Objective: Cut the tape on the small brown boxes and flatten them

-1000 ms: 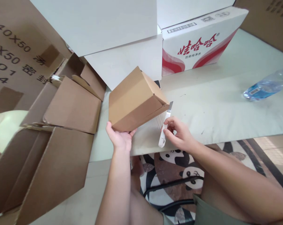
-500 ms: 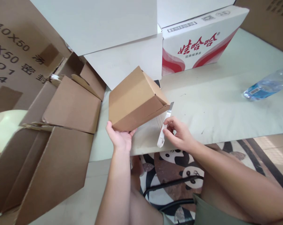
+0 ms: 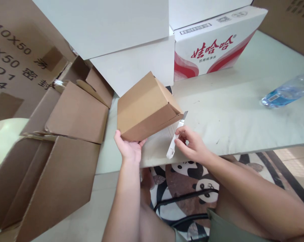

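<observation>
A small brown cardboard box (image 3: 142, 104) is held tilted above the table by my left hand (image 3: 130, 148), which grips its lower left corner with the thumb on the near side and the other fingers underneath. Between the thumb and fingers of my right hand (image 3: 191, 143) is a white utility knife (image 3: 174, 144). Its metal blade is out and points up, close beside the box's right corner; whether it touches the cardboard I cannot tell. Along the box's lower right edge runs a slit-like seam. The palm side of my right hand is partly hidden.
White cartons (image 3: 134, 60) and a red-and-white water carton (image 3: 212, 47) stand at the back of the pale-covered table (image 3: 237, 114). A clear plastic bottle (image 3: 280, 95) lies at the right. Large open cardboard boxes (image 3: 73, 168) fill the left side. A panda-patterned mat (image 3: 189, 188) covers the floor.
The box has shifted very slightly to the right in my left hand. The knife has tilted a little, its lower end moving left. Otherwise both hands stay nearly in place.
</observation>
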A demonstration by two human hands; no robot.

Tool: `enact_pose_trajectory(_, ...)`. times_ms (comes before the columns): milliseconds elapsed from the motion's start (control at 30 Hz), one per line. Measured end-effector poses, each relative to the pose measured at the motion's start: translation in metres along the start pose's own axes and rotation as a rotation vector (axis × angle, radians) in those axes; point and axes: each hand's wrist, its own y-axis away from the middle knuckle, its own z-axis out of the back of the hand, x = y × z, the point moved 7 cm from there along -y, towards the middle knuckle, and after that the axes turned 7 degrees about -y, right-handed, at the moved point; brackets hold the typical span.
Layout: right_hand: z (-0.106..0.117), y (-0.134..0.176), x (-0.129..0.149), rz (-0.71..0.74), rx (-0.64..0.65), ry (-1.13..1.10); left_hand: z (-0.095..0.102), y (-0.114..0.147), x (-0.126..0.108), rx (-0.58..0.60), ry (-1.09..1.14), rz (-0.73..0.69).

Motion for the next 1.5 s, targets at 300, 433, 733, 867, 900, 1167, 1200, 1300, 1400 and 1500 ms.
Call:
enact_pose_trajectory(300, 0.0002, 0.0012, -0.0053, -0.032, -0.004, -0.004, -0.0015, 0.0022, -0.0006, 0.009, 0.035, 0.008)
enact_pose_trajectory(433, -0.0001, 0.0012, -0.0066, -0.041, -0.005, -0.008, -0.0007, 0.0016, -0.0001, 0.007, 0.046, 0.009)
enact_pose_trajectory(733, 0.0000, 0.0002, -0.0046, -0.024, -0.018, 0.012, -0.0015, 0.0011, -0.0010, 0.012, 0.031, 0.007)
enact_pose_trajectory(867, 0.0014, -0.0002, -0.0046, -0.032, -0.020, 0.021, 0.0000, 0.0004, -0.0006, -0.003, 0.029, 0.009)
enact_pose_trajectory(900, 0.0019, -0.0003, -0.0045, -0.033, -0.022, 0.024, 0.0002, 0.0004, -0.0006, -0.004, 0.029, 0.010)
enact_pose_trajectory(1167, 0.0033, -0.0008, -0.0053, -0.062, -0.031, 0.035, 0.0000, 0.0012, -0.0023, 0.023, 0.035, -0.002)
enact_pose_trajectory(1200, 0.0034, -0.0009, -0.0058, -0.066, -0.033, 0.035, 0.0003, 0.0009, -0.0021, 0.023, 0.039, -0.001)
enact_pose_trajectory(1300, 0.0037, -0.0010, -0.0080, -0.079, -0.038, 0.029, 0.0013, -0.0002, -0.0014, 0.016, 0.051, 0.005)
enact_pose_trajectory(1400, 0.0039, 0.0000, -0.0094, -0.073, -0.041, -0.008, 0.0015, -0.0003, -0.0019, 0.015, 0.056, 0.009)
enact_pose_trajectory(1500, 0.0037, 0.0021, -0.0090, -0.041, -0.030, -0.082, 0.0016, 0.0001, -0.0028, 0.012, 0.062, 0.011)
